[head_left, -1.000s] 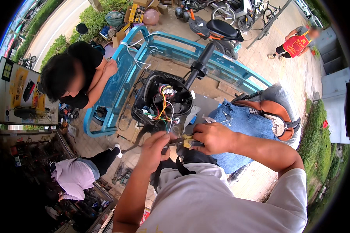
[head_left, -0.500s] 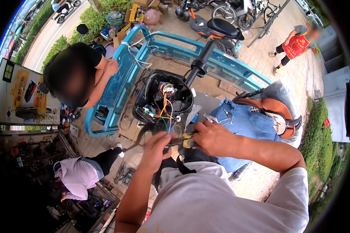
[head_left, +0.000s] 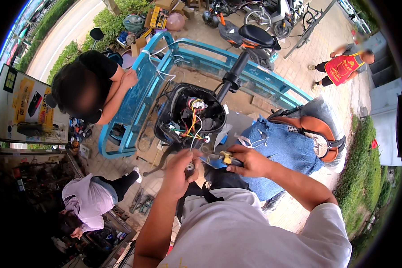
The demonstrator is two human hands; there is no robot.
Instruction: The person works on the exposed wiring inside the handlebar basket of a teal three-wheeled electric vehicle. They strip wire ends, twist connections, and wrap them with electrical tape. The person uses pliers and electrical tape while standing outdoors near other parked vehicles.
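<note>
In front of me is an opened black scooter headlight housing (head_left: 165, 118), with a bundle of coloured wires (head_left: 194, 118) spilling out of it. My left hand (head_left: 179, 169) is closed just below the housing, pinching a thin pale wire (head_left: 192, 144) that runs down to its fingertips. A small round dark part (head_left: 190, 166) shows by the thumb; its kind is unclear. To the right, my right hand (head_left: 250, 161) grips pliers (head_left: 228, 158) with yellow and dark handles. Their metal jaws point toward my left hand, a short gap away.
A black handlebar grip (head_left: 237, 67) juts up beyond the housing. The blue metal cart (head_left: 196, 44) surrounds it, and a person (head_left: 87, 87) leans on its rail. Blue cloth (head_left: 272, 156) covers the seat at right. Another person (head_left: 91, 196) bends at lower left; one in a red apron (head_left: 342, 69) stands far right.
My right hand has drawn the pliers slightly right, away from my left hand, baring their jaws. My left hand stays near the wires. The person in the apron has shifted right.
</note>
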